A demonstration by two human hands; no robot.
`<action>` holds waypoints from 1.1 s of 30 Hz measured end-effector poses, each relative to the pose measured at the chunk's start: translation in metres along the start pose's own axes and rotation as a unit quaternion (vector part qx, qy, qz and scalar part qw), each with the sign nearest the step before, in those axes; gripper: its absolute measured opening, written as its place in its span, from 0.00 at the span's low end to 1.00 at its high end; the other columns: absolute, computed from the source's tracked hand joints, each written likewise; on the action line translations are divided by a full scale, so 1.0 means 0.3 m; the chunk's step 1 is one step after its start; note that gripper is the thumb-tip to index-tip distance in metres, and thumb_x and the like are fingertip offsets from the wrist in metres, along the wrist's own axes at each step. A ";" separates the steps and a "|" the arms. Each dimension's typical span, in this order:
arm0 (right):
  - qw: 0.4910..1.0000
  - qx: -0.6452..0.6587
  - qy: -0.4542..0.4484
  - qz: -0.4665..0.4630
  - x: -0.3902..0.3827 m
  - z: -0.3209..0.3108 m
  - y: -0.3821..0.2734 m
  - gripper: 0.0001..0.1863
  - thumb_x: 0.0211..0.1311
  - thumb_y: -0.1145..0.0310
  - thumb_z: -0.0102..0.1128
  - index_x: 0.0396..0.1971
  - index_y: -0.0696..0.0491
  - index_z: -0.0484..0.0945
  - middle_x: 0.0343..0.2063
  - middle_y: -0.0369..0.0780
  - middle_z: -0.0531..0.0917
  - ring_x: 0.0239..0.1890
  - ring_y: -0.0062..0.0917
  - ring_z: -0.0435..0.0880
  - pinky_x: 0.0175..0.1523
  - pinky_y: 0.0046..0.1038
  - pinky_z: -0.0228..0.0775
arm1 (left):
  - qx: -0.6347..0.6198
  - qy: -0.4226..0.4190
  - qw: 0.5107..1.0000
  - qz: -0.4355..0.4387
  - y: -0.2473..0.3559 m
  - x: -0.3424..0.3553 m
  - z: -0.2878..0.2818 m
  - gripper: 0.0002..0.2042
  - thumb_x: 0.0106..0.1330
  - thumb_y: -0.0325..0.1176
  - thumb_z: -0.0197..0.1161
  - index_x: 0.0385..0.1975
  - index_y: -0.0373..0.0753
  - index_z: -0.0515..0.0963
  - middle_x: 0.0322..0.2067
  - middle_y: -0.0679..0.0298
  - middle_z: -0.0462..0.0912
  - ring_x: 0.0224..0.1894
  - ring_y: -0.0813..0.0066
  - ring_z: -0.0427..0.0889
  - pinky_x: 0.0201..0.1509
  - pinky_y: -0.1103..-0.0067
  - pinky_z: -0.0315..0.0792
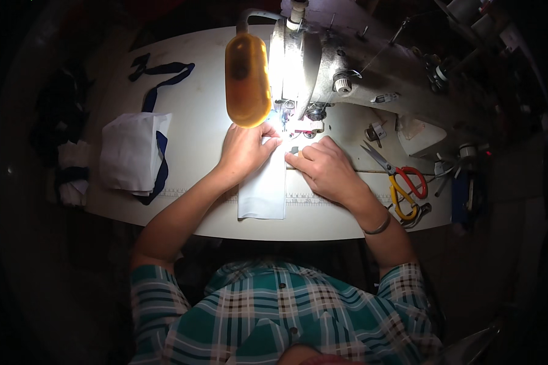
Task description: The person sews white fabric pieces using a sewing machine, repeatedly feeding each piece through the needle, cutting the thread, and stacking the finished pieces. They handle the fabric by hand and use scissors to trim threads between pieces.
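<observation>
No packages, signs or screens in view, no label that can be told

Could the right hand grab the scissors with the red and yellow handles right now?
Probably yes. The scissors lie on the table just to the right of the right hand, with only bare tabletop between them. That hand is pressing on the white cloth now, so it would have to let go first.

Needle area of the sewing machine (347, 67): washed out by glare, partly screened by the amber lamp shade (247, 79). White fabric strip (263, 188): top end hidden under the left hand (245, 149). Items at the counter's (195, 121) right end: dark, indistinct. Pile at far left (73, 170): too dim to identify.
</observation>
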State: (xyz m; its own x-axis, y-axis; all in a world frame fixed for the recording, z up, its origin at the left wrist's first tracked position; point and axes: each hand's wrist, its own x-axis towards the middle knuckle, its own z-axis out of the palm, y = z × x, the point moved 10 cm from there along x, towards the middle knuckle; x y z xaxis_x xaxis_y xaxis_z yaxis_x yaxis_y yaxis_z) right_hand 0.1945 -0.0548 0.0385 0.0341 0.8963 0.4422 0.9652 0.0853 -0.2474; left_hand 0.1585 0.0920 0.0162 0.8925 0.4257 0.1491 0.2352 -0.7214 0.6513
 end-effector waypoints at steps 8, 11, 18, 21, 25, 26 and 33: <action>0.999 -0.019 0.034 0.005 -0.002 -0.023 0.010 0.14 0.61 0.74 0.64 0.46 0.49 0.90 0.25 0.34 0.78 0.33 0.27 0.80 0.48 0.32 0.67 | 0.034 -0.007 0.999 -0.035 -0.023 0.012 0.010 0.10 0.61 0.37 0.76 0.35 0.36 0.90 0.30 0.55 0.90 0.29 0.62 0.86 0.40 0.70 0.79; 0.999 -0.028 0.020 0.003 -0.004 -0.002 0.007 0.15 0.61 0.74 0.64 0.47 0.49 0.90 0.25 0.34 0.78 0.33 0.27 0.80 0.49 0.31 0.67 | 0.035 0.007 0.999 -0.020 -0.023 0.009 0.006 0.10 0.61 0.37 0.76 0.35 0.37 0.89 0.27 0.56 0.89 0.27 0.62 0.85 0.39 0.70 0.79; 0.999 -0.032 0.021 0.006 -0.007 -0.001 0.006 0.16 0.64 0.75 0.62 0.49 0.48 0.90 0.24 0.33 0.76 0.33 0.26 0.79 0.50 0.31 0.65 | 0.189 0.132 0.947 0.225 0.213 -0.149 -0.063 0.13 0.62 0.27 0.72 0.46 0.36 0.86 0.48 0.55 0.88 0.50 0.56 0.85 0.57 0.66 0.76; 0.999 -0.035 0.010 0.011 0.002 0.005 0.007 0.16 0.64 0.75 0.62 0.50 0.48 0.90 0.24 0.34 0.76 0.33 0.26 0.79 0.51 0.31 0.65 | 0.147 0.048 0.955 0.254 0.169 -0.220 0.002 0.16 0.65 0.23 0.68 0.52 0.34 0.84 0.55 0.55 0.85 0.57 0.53 0.82 0.62 0.63 0.75; 0.998 -0.049 0.013 0.027 -0.002 0.014 0.027 0.19 0.61 0.74 0.66 0.52 0.47 0.88 0.26 0.35 0.76 0.34 0.30 0.78 0.52 0.32 0.68 | 0.124 0.036 0.960 0.250 0.168 -0.201 0.000 0.16 0.67 0.24 0.66 0.55 0.34 0.83 0.56 0.55 0.84 0.59 0.53 0.81 0.62 0.63 0.74; 0.998 -0.058 0.013 0.030 -0.001 0.013 0.031 0.19 0.61 0.74 0.66 0.53 0.47 0.88 0.26 0.35 0.76 0.34 0.30 0.78 0.52 0.32 0.68 | 0.123 0.038 0.960 0.249 0.164 -0.190 0.008 0.16 0.67 0.24 0.66 0.55 0.34 0.83 0.56 0.55 0.84 0.59 0.53 0.81 0.62 0.63 0.74; 0.996 -0.080 0.013 0.043 0.007 0.014 0.044 0.20 0.61 0.75 0.65 0.54 0.46 0.88 0.26 0.35 0.75 0.34 0.29 0.78 0.52 0.32 0.68 | 0.140 0.045 0.960 0.237 0.144 -0.146 0.027 0.16 0.66 0.25 0.66 0.55 0.34 0.82 0.55 0.55 0.83 0.59 0.53 0.81 0.62 0.62 0.75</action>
State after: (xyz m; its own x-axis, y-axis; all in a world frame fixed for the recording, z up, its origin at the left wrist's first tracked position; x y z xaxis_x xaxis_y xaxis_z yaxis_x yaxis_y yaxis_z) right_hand 0.2062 -0.0499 0.0327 0.1223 0.8852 0.4489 0.9873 -0.0625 -0.1458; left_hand 0.1329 0.0377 0.0318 0.8915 0.0499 0.4502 -0.0830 -0.9591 0.2707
